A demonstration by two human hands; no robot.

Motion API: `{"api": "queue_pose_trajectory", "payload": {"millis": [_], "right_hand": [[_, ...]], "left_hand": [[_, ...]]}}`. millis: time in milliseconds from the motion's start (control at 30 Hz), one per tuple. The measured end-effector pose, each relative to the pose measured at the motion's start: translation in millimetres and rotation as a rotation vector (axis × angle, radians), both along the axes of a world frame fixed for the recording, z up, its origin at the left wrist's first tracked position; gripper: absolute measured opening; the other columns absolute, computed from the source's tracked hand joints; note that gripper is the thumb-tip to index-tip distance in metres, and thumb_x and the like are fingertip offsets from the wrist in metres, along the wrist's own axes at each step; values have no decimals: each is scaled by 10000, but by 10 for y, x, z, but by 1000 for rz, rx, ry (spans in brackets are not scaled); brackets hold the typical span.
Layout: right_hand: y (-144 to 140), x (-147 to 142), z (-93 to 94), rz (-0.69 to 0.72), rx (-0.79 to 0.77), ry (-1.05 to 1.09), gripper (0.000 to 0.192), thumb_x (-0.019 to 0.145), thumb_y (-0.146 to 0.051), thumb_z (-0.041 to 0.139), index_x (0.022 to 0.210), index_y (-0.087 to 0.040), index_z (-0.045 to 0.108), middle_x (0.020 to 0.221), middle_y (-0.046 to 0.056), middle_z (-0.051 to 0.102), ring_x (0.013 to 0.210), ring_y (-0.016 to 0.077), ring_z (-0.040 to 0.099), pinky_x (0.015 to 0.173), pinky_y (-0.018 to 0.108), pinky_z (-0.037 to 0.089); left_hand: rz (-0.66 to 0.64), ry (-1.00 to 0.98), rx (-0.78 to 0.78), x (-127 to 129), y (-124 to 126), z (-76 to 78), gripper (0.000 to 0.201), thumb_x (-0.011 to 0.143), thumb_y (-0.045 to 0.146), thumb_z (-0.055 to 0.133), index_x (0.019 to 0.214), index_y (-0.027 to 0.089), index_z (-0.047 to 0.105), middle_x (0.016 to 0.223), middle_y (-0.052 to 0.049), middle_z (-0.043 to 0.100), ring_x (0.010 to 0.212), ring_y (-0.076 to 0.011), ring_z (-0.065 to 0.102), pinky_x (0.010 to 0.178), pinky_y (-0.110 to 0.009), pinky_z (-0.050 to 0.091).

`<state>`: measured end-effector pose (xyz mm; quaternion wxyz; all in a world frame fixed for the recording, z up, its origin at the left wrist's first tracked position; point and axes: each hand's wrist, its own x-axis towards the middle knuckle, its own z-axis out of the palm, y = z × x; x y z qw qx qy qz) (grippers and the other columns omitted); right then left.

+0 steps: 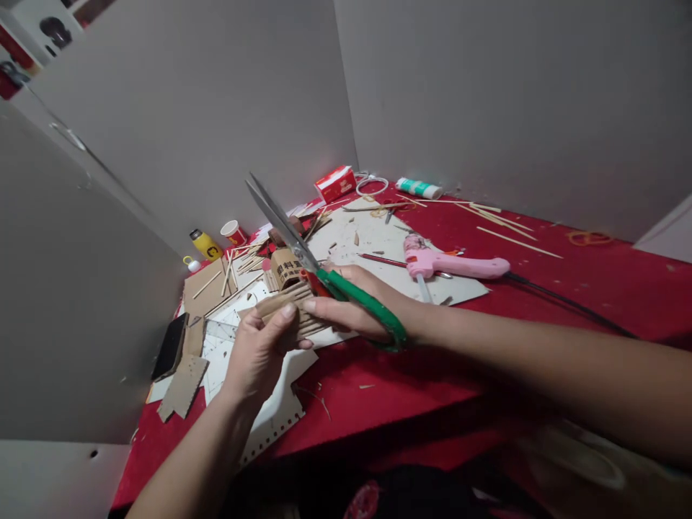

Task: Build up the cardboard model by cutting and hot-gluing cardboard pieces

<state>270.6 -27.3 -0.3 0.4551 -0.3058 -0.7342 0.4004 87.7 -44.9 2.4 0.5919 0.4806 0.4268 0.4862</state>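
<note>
My left hand (264,339) pinches a piece of ridged corrugated cardboard (301,292) between thumb and fingers. My right hand (357,306) is closed around a pair of scissors (286,231) with green and orange handles; their long blades point up and away to the left, slightly parted. The right thumb also presses against the cardboard beside the left thumb. Just behind the hands stands a bent brown cardboard piece (285,267) with dark printed characters. Papers with drawn lines (219,353) lie under and left of the left hand.
A pink glue gun (459,263) with a black cord lies right of my hands on the red table (367,404). Thin wooden sticks (502,220), a phone (171,346), cardboard scraps (184,386), a yellow bottle (205,245), a paper cup (232,232) and a red box (335,184) surround the work area.
</note>
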Motion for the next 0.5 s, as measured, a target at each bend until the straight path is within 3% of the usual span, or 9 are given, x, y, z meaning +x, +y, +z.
{"api": "queue_pose_trajectory", "payload": {"millis": [133, 200, 333, 500], "right_hand": [[-217, 175, -51, -17, -16, -220, 357, 895, -513, 503, 722, -203, 466, 669, -5, 515, 626, 140, 480, 602, 273, 410], [-366, 300, -100, -57, -24, -384, 390, 886, -585, 492, 824, -202, 526, 750, 44, 613, 674, 184, 560, 632, 305, 444], [-609, 466, -199, -103, -19, -593, 493, 879, -655, 429, 1004, -202, 578, 903, 128, 687, 773, 261, 641, 699, 375, 489], [-701, 492, -223, -105, -24, -680, 527, 882, -690, 396, 992, -202, 563, 849, 110, 676, 733, 254, 633, 668, 369, 471]], "left_hand": [[104, -58, 68, -48, -83, 61, 299, 658, 305, 848, 910, 176, 749, 825, -19, 743, 633, -102, 664, 514, -176, 577], [123, -85, 89, -76, -113, 89, 277, 647, 309, 855, 873, 185, 753, 791, -9, 741, 616, -102, 662, 503, -177, 580], [87, -137, 127, -61, -179, 107, 207, 660, 289, 851, 820, 204, 751, 777, 7, 738, 619, -103, 664, 500, -182, 585], [28, -108, 113, 2, -244, 89, 200, 678, 294, 836, 820, 192, 738, 768, 2, 728, 622, -115, 669, 500, -199, 591]]}}
